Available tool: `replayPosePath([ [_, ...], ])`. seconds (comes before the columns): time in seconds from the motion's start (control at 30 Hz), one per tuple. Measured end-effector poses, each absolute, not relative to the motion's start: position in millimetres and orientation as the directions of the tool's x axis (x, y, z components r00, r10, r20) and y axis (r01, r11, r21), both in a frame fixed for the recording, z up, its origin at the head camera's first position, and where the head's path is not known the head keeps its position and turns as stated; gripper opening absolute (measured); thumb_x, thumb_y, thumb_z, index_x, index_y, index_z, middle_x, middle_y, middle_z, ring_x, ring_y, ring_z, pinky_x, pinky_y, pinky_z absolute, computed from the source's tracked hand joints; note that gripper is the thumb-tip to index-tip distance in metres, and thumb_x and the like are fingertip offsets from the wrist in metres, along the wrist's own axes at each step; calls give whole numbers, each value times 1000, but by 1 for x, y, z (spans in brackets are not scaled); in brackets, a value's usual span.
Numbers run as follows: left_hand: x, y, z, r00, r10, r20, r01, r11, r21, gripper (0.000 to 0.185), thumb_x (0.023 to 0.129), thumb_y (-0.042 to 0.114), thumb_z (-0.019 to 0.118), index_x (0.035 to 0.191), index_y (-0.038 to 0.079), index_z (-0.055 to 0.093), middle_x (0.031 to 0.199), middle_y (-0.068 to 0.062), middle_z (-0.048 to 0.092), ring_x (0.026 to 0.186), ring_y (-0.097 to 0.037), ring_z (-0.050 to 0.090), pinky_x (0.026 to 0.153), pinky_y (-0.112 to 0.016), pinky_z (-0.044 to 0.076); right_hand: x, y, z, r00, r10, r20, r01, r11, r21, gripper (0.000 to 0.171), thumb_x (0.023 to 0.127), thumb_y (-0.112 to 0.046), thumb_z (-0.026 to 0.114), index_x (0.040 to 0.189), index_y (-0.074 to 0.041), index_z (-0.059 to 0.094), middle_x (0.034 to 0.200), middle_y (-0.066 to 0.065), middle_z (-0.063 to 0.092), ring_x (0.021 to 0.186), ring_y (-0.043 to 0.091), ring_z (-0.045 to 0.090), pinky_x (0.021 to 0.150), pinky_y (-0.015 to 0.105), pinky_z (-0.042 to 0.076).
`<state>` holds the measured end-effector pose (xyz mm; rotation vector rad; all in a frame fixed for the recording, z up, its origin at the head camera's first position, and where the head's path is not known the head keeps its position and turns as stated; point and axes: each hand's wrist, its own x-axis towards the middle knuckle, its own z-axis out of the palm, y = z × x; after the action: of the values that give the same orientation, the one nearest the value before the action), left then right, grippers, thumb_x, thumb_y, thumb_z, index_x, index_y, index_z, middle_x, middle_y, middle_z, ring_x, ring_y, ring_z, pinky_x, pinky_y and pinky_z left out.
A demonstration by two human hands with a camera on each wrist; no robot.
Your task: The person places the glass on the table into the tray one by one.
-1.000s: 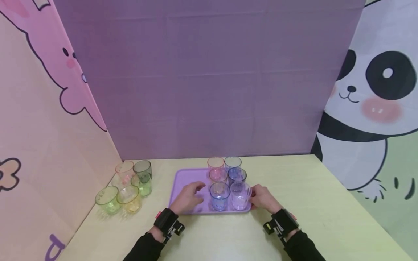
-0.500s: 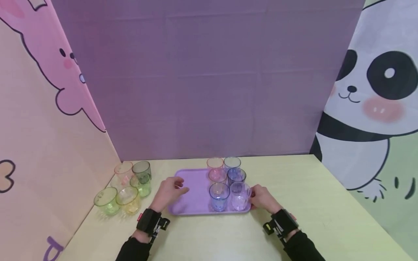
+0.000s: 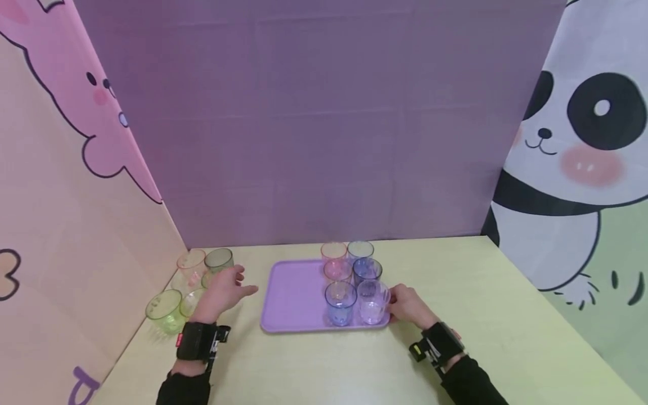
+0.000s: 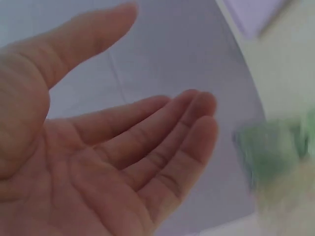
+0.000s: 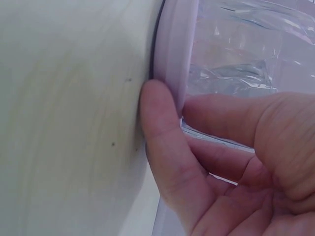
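Note:
My left hand [image 3: 220,292], fingers loosely bent and thumb apart, holds nothing beside the glasses on the left. It covers much of a yellow glass [image 3: 188,304] and a green glass behind. A dark grey-green glass [image 3: 219,259] shows just past its fingers. With thumb and finger, my right hand [image 3: 409,306] pinches the right rim of a purple tray [image 3: 293,292], as the right wrist view confirms. Right by those fingers stands a clear glass [image 3: 373,304] with a handle. A blue glass [image 3: 340,306] is next to it, with pink [image 3: 337,273] and dark blue [image 3: 367,272] glasses behind.
A light green glass [image 3: 166,309] and a pinkish glass [image 3: 191,267] stand upright near the left wall panel. Two more glasses, one with a red rim [image 3: 333,251], are at the tray's back. A purple backdrop [image 3: 324,140] borders the pale table [image 3: 324,365].
My left hand has moved left from over the tray, crossing its left edge to the glasses on the left. My right hand stays at the tray's right rim.

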<state>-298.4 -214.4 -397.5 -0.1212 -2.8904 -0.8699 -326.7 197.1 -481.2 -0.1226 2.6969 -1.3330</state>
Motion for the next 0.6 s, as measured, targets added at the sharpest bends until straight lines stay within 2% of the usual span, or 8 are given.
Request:
replayPosePath([
  [0.2, -291, -246, -393, -987, -80, 141, -9, 896, 444, 48, 77, 26, 78, 103, -10, 59, 93, -23, 64, 83, -36, 62, 67, -48, 51, -327, 197, -483, -988, -139, -70, -27, 598, -801, 22, 79, 10, 64, 101, 10, 67, 82, 15, 71, 62, 21, 68, 57, 31, 59],
  [0.3, -287, -256, -391, -988, -101, 113, -43, 903, 427, 48, 74, 26, 81, 99, -8, 59, 93, -23, 64, 83, -37, 61, 67, -47, 50, -327, 197, -483, -988, -140, -64, -34, 600, -799, 22, 79, 9, 64, 100, 10, 67, 82, 15, 71, 62, 21, 68, 57, 30, 59],
  [0.4, -283, -261, -387, -994, -96, 44, -69, 906, 418, 69, 72, 28, 84, 122, -11, 54, 116, -33, 60, 101, -48, 58, 78, -54, 51, -327, 198, -483, -989, -141, -55, -43, 611, -790, 22, 78, 10, 64, 99, 9, 67, 81, 14, 71, 61, 20, 68, 56, 30, 59],
  [0.5, -280, -265, -386, -996, -93, -18, -92, 903, 419, 93, 72, 28, 85, 143, -10, 37, 135, -39, 47, 117, -56, 50, 86, -60, 49, -327, 198, -482, -989, -140, -55, -43, 615, -787, 21, 77, 10, 64, 98, 9, 67, 81, 14, 71, 60, 20, 67, 56, 30, 59],
  [0.6, -278, -268, -387, -994, -96, -53, -109, 904, 413, 97, 71, 26, 85, 146, -9, 33, 132, -40, 48, 112, -55, 53, 80, -58, 52, -328, 197, -483, -988, -144, -63, -39, 610, -791, 21, 78, 9, 65, 99, 9, 67, 81, 14, 71, 61, 20, 67, 57, 30, 59],
])
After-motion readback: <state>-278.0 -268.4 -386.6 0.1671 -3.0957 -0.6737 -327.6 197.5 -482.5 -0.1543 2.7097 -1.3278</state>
